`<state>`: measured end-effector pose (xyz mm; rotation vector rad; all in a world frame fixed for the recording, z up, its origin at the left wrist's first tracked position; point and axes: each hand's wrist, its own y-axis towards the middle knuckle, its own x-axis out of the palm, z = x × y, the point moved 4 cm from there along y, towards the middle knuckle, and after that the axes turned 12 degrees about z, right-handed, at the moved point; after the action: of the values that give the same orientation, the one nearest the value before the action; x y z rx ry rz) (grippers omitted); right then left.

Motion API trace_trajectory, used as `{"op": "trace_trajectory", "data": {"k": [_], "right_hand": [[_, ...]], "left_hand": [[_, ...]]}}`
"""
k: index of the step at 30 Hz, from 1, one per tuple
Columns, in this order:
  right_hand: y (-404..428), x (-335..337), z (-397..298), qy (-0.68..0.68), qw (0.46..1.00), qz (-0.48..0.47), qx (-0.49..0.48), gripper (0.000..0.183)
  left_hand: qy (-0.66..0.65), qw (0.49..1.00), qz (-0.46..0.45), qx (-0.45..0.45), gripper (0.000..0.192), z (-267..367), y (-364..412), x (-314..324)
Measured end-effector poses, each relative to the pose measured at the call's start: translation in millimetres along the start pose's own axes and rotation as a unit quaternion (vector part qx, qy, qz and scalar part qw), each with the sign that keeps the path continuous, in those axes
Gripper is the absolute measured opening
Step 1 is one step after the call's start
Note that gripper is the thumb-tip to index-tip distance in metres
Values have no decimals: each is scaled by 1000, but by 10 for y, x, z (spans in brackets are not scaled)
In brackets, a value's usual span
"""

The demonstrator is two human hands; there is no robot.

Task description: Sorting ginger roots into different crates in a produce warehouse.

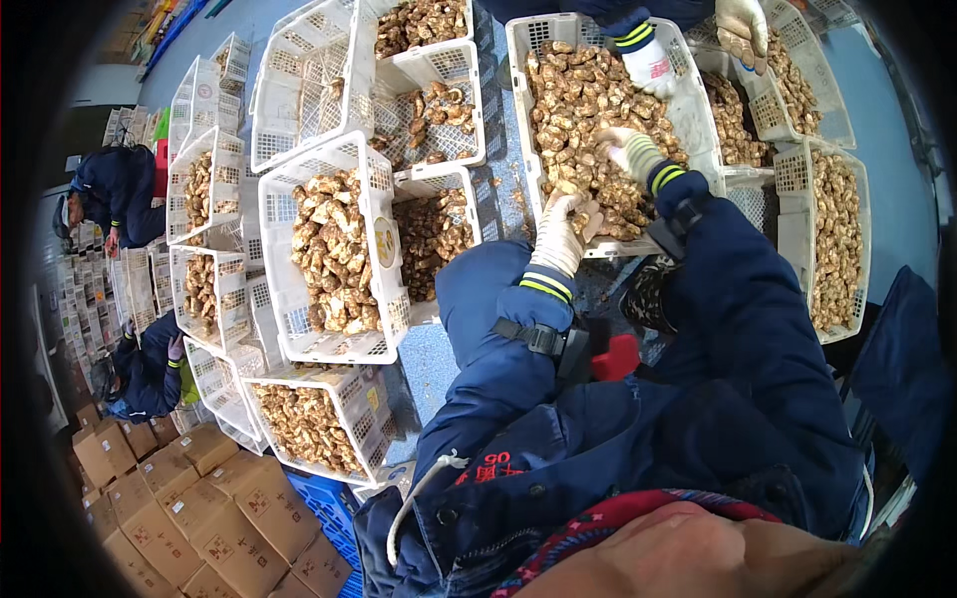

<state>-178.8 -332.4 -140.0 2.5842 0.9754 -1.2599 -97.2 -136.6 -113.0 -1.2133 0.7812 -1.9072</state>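
A white plastic crate [527,142] full of brown, soil-specked mushrooms [572,112] lies before me. My left hand [562,224], in a whitish knit glove, is at the crate's near left corner with its fingers curled around a mushroom [579,221]. My right hand [632,153], gloved too, rests over the heap farther right; its fingertips are among the mushrooms, and whether it grips one is unclear. At the far side a co-worker's gloved hand [649,69] reaches into the same crate. The co-worker's other gloved hand [742,34] is above the crates at the right.
White crates of mushrooms stand at the left [381,247] and right [860,247]. A crate with few mushrooms [482,105] is at the upper left. Cardboard boxes [198,516] are stacked at the lower left beside blue plastic pallets [325,504]. Two people [119,187] bend among crates farther left.
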Motion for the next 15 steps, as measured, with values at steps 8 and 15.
{"op": "trace_trajectory", "data": {"k": [8,15], "right_hand": [[-417,-256,-334,519,833,-141,134,32],[-535,-383,-351,479,866,-103,105,37]], "left_hand": [[-27,998,-43,36,18,251,-251,51],[134,881,172,419,42,1366,-689,-493]]}}
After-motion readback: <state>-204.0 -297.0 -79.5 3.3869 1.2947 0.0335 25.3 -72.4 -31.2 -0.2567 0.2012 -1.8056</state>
